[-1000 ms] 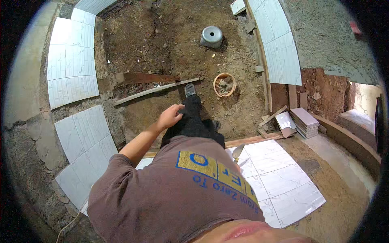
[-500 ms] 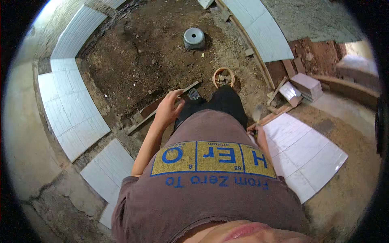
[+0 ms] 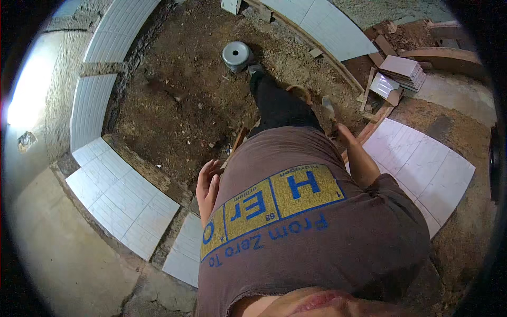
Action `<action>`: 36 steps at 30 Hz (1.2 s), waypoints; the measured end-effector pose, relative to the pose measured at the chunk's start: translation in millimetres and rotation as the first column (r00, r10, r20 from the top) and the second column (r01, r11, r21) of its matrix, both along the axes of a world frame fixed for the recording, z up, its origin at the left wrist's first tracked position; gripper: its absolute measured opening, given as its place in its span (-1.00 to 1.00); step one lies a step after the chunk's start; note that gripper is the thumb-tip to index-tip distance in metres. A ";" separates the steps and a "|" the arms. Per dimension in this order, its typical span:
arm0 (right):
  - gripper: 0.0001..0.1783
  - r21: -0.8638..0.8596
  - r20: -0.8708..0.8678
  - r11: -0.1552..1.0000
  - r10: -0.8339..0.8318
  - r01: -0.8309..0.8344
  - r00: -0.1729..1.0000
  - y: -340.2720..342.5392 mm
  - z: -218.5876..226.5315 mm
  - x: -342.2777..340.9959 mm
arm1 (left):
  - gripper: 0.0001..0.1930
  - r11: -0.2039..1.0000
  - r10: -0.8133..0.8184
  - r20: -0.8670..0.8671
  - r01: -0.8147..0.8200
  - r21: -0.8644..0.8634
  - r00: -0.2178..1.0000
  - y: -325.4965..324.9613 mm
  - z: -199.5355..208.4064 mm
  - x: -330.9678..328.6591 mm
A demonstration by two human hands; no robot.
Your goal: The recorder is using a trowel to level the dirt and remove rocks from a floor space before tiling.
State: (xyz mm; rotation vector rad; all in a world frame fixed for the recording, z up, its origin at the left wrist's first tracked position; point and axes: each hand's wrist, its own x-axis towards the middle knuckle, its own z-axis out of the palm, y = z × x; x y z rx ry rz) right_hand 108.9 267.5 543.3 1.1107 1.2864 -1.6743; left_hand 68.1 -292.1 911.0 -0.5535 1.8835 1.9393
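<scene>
Looked down past a brown T-shirt with a yellow-and-blue print, toward black trousers and a dirt floor. Gripped 1 trowel in the right hand (handle mostly hidden in the grasp), its flat blade pointing to the far side, just right of the trousers. Held the left hand empty, fingers apart and loosely curled, at the left side of the T-shirt; could not tell touching from apart. Had an orange-rimmed bucket just left of and beyond the trowel blade, partly hidden by the trousers. Had, farther off and more to the left, a round grey stool with 1 hole in its top, just beside 1 foot. Saw pale floor tiles on the near right, a stack of tiles beyond, and more pale tiles on the left.
</scene>
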 end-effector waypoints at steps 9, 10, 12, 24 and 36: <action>-0.67 0.191 0.044 0.976 0.102 -0.109 0.994 1.6 -55.4 -152.3 | -0.57 0.981 0.010 0.022 -0.005 -0.192 1.000 -31.3 -21.9 -220.1; -0.67 0.178 0.044 0.980 0.088 -0.094 0.995 -8.4 -51.6 -169.2 | -0.57 0.945 -0.063 0.039 0.072 -0.319 0.997 -35.3 -25.1 -246.7; -0.65 0.034 0.058 0.993 0.113 -0.115 0.992 -36.5 -26.5 -233.6 | -0.56 0.913 -0.049 0.005 0.047 -0.405 0.999 -34.6 -25.0 -295.8; -0.57 0.359 -0.178 0.916 -0.120 0.178 0.977 -123.6 32.8 -332.4 | -0.60 0.812 -0.138 0.176 0.212 -0.543 0.975 -143.8 -150.0 -439.3; -0.56 0.299 0.253 0.662 -0.750 0.688 0.612 -384.0 36.0 -238.3 | -0.74 -0.244 -0.886 0.437 0.645 -0.724 0.155 -459.8 -344.2 -678.4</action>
